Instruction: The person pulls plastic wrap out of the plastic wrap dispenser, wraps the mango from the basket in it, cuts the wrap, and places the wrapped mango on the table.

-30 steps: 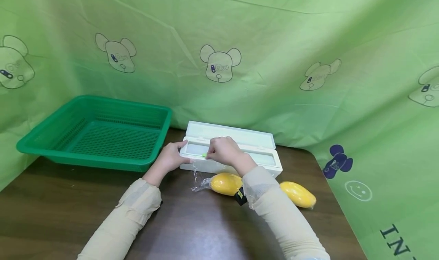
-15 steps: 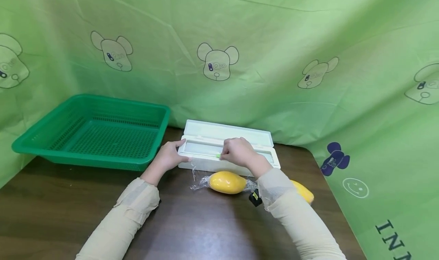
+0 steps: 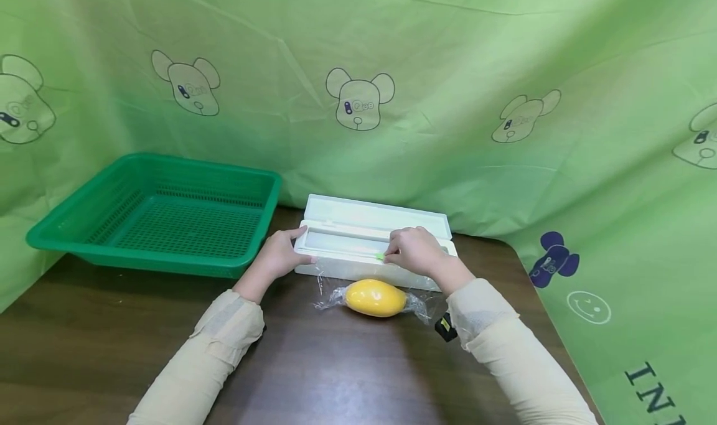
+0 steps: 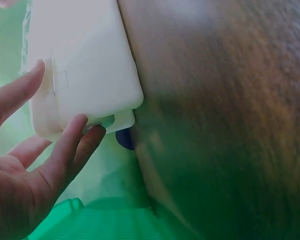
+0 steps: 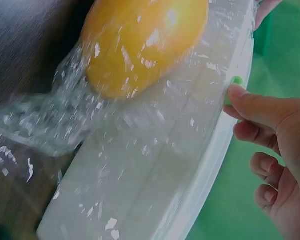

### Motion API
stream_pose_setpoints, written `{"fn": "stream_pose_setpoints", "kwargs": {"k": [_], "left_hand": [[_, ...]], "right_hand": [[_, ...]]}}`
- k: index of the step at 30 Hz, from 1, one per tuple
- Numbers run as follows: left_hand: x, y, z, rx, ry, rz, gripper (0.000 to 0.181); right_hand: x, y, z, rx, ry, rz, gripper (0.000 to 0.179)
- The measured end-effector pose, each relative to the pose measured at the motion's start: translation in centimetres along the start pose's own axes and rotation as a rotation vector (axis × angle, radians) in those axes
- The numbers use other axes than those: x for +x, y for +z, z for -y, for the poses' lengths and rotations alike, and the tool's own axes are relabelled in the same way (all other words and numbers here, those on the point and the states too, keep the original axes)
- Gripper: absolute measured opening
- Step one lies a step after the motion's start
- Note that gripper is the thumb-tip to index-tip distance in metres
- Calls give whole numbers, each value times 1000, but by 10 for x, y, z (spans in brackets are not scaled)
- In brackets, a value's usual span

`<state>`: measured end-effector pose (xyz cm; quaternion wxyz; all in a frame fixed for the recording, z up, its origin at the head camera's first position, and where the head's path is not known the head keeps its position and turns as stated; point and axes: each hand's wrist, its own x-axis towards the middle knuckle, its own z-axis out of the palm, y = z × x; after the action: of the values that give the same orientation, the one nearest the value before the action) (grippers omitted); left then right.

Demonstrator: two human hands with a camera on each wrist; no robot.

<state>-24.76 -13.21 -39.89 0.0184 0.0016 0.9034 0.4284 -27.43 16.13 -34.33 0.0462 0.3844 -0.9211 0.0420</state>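
A long white cling film dispenser [image 3: 358, 267] lies on the table with its lid [image 3: 376, 216] flipped back. At its left end my left hand [image 3: 278, 256] holds it, thumb and fingers spread around the end. In the left wrist view, fingertips touch the dispenser's pale end [image 4: 90, 65]. My right hand [image 3: 417, 251] pinches a small green slide cutter [image 3: 380, 256] on the front rail, right of the middle. Before the dispenser sits a yellow oval fruit [image 3: 374, 298] in clear cling film [image 5: 45, 120]; in the right wrist view the film runs up over the dispenser's front.
A green plastic basket [image 3: 162, 263] stands at the left, close to my left hand. Behind the brown table [image 3: 313, 375] hangs a green printed curtain [image 3: 448, 163], which also runs down the right side. A black wrist device [image 3: 446, 327] sits at my right sleeve.
My right hand has slid the green cutter rightward along the rail. The left hand stays at the dispenser's end. A second yellow fruit at the right is now hidden behind the right sleeve.
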Motion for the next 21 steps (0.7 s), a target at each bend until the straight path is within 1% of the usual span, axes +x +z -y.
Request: {"fn": "stream_pose_setpoints", "kwargs": {"k": [4,8,12,14,17,21], "left_hand": [[-2,4,-7,-14,11,-6,80],[-3,7,-11,-29,22,8,80],[-6,4,-8,-21,24,-12,79],[-9,3,-6,-14,20,-22,79],[-14,4,-3,-4,18,-20,79],[-19,7,-4,-4,10,-13,79]], "right_hand": [[-13,-6,-9,41,5,2,6],[-30,-10,-22,35,16,-10,5],[-49,-12,-34,26,76,-11,5],[-55,-13,-37,28,91,-9,6],[-62,-12,-40,33,94,-5,6],[-72,-12,-48,20,89,2,7]]}}
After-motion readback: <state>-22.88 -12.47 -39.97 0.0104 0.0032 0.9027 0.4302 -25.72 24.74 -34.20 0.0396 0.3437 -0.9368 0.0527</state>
